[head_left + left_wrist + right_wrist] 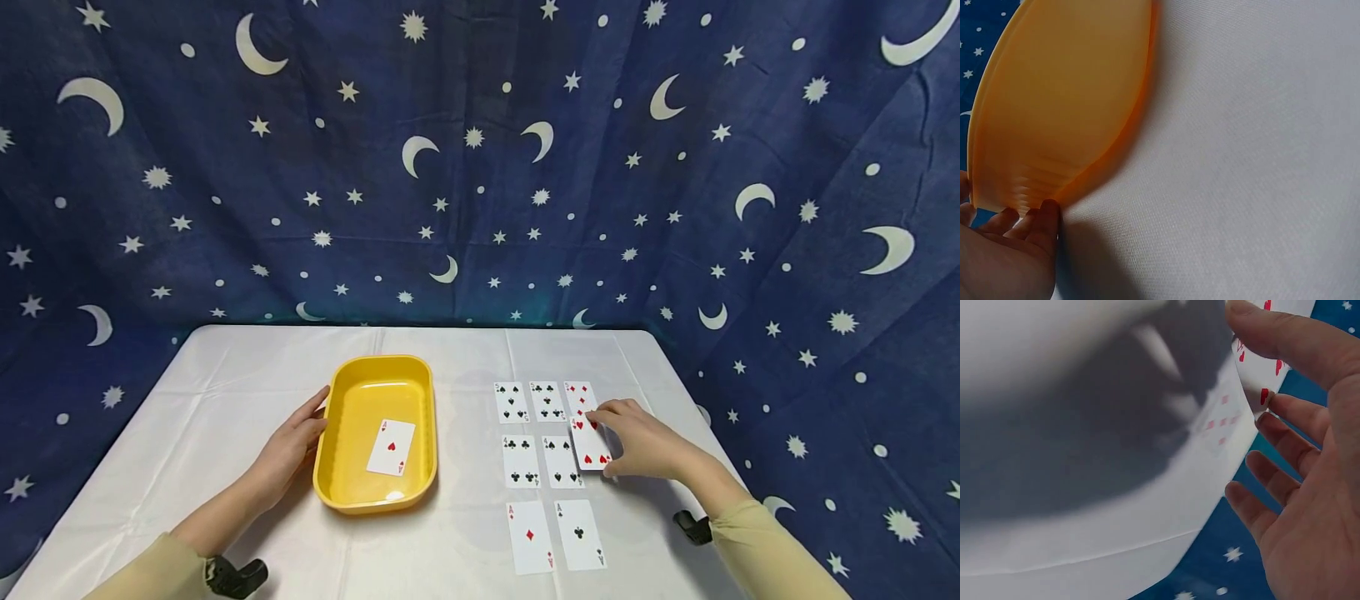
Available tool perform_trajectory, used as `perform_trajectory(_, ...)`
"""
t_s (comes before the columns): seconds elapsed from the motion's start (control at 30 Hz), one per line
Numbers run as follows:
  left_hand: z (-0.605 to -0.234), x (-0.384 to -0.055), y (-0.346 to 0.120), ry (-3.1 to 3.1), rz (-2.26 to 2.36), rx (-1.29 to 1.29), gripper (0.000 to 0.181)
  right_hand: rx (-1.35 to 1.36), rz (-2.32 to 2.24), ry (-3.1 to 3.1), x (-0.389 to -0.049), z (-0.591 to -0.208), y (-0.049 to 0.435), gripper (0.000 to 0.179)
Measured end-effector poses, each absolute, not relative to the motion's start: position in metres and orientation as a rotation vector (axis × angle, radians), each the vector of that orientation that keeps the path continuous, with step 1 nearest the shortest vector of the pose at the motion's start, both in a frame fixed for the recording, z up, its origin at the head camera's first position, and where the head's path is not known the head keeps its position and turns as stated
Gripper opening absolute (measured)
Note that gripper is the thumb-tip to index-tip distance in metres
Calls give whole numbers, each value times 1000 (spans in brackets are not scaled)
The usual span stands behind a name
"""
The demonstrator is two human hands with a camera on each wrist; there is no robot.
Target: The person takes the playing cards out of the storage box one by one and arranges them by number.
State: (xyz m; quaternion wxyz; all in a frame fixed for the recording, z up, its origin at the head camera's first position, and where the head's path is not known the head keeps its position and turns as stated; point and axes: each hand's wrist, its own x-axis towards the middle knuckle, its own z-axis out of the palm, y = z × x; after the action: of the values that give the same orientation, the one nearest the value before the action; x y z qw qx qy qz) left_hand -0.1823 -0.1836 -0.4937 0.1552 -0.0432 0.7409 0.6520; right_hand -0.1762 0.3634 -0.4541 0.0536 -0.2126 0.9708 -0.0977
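My left hand (294, 442) holds the left side of a yellow tray (429, 383). In the left wrist view the fingers (1046, 228) bend against its rim and outer wall. Inside the tray lies an ace-like hearts card, a three of hearts or similar (384, 451); its exact rank is hard to read. My right hand (642, 440) pinches a four of hearts (590, 454) between thumb and fingertips. That card is tilted above the table, overlapping the five of diamonds (578, 395) and part of the four of spades (558, 465). The right wrist view shows the other fingers spread loosely.
Left of the five of diamonds lie a five of clubs (547, 402) and five of spades (511, 403). A four of clubs (521, 462) is below them. Nearest me are an ace of diamonds (529, 552) and ace of clubs (580, 546). A starry curtain (480, 167) hangs behind the white-covered table (465, 533).
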Motion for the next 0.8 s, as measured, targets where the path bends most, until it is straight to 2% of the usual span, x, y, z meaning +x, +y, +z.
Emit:
perform_trajectory(0.37,-493,-182,-184,2146,1835,-129,64,-580,-319,2910,-164,-474,383,85)
perform_trajectory(0.8,-494,-184,-183,2153,1830,-139,64,-565,-331,2871,-167,-476,383,84)
